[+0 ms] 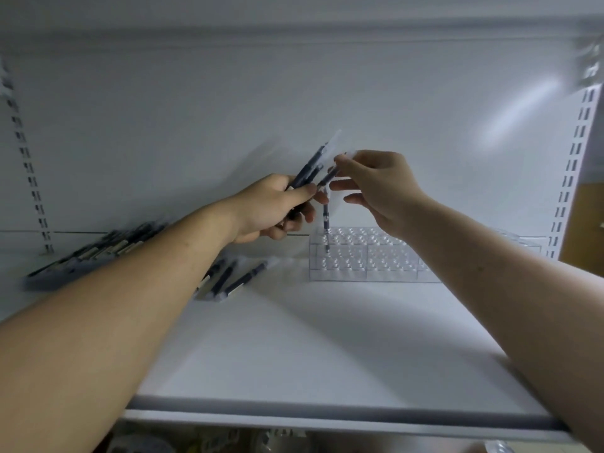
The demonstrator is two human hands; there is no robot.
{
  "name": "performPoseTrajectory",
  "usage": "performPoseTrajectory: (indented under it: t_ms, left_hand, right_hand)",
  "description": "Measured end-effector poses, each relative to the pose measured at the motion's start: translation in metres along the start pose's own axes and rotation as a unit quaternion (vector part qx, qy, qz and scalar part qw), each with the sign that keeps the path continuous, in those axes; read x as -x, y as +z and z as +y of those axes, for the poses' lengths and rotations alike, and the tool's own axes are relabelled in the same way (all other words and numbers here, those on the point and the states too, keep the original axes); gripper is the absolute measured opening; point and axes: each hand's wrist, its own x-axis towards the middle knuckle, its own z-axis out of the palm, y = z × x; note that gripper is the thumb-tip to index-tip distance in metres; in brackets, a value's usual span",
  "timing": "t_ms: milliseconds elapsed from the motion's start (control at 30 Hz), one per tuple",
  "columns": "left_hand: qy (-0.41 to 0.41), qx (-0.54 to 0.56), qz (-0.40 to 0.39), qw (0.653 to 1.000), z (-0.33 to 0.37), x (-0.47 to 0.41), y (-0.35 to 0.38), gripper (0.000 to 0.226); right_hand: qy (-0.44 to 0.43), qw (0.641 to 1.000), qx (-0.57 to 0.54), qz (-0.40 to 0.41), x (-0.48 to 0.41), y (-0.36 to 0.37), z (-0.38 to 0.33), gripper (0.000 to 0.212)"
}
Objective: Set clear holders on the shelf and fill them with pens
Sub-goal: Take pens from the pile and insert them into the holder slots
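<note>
A clear holder [366, 256] with several rows of round holes stands on the white shelf [310, 338], toward the back right. One dark pen [326, 223] stands upright in a hole at its back left corner. My left hand [277, 207] is raised above the shelf, shut on a small bunch of dark pens in clear wrappers [310, 166]. My right hand [382, 188] is just right of it, its thumb and forefinger pinching the top of one wrapped pen [331, 173] from that bunch. The image is blurred around the fingers.
Loose wrapped pens [232, 277] lie on the shelf left of the holder. A larger pile of pens [94, 253] lies at the far left against the back wall. Slotted uprights [568, 178] flank the shelf. Its front edge [327, 416] is near me.
</note>
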Motion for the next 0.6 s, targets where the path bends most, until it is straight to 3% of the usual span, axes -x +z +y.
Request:
performPoseTrajectory:
  t_ms: [167,333,600]
  left_hand:
    - [-0.005,0.009,0.013,1.0,-0.007,-0.004,-0.006,0.026]
    - [-0.012,-0.046,0.053,0.997,-0.017,-0.008,-0.014,0.022]
    - [-0.008,-0.036,0.055,0.998,-0.018,-0.01,-0.014,0.025]
  right_hand:
    - [-0.019,0.999,-0.022,0.042,-0.005,-0.004,0.002,0.02]
    - [-0.078,0.992,0.031,0.094,-0.011,-0.009,0.005,0.018]
    - [-0.135,0.975,0.171,0.054,-0.01,-0.007,0.014,0.015]
